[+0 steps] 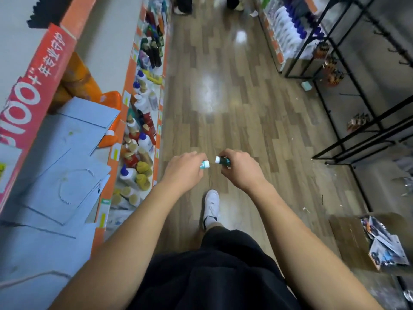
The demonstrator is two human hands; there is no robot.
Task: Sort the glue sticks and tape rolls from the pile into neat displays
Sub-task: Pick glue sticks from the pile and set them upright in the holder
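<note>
My left hand (185,170) grips a small glue stick (205,164) with a white end and a teal band; only its tip shows past my fingers. My right hand (240,170) grips a second glue stick (222,160), white-capped with a dark teal body. Both hands are held out in front of me above the aisle floor, and the two stick ends point at each other a short gap apart. No tape rolls can be made out in this view.
A shelf unit with orange edging (116,153) runs along my left, packed with glue bottles (134,166). Blue paper bags (67,166) lie on its top. Black wire racks (357,121) stand on the right. A cardboard box (348,240) sits on the wooden floor. People's legs (183,5) are far down the aisle.
</note>
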